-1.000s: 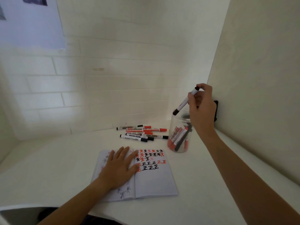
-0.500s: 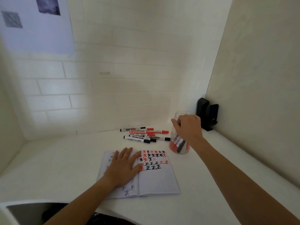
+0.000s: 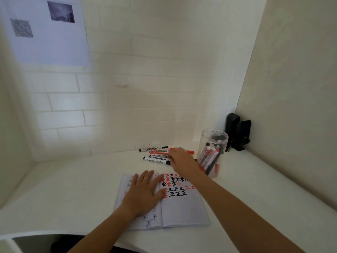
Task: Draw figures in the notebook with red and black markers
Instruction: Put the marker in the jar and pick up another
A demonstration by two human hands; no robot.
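Note:
An open notebook [image 3: 182,210] lies on the white desk, with red and black stars and characters drawn at the top of its right page. My left hand [image 3: 144,194] rests flat on the left page, fingers spread. Behind the notebook, several red and black markers [image 3: 156,158] lie in a loose pile. My right hand [image 3: 182,160] reaches across the notebook to that pile. It is blurred, its fingertips are down over the markers' right ends, and I see no marker in it. A red marker tip [image 3: 190,152] shows past the hand.
A clear plastic jar [image 3: 213,137] holding more markers stands right of the pile. Two black speakers [image 3: 238,132] sit in the back right corner. White walls close the desk at the back and on the right. A sheet of paper [image 3: 45,33] hangs on the wall.
My right hand put the black marker it held into the jar, then moved left and down to the marker pile. My left hand stayed on the notebook.

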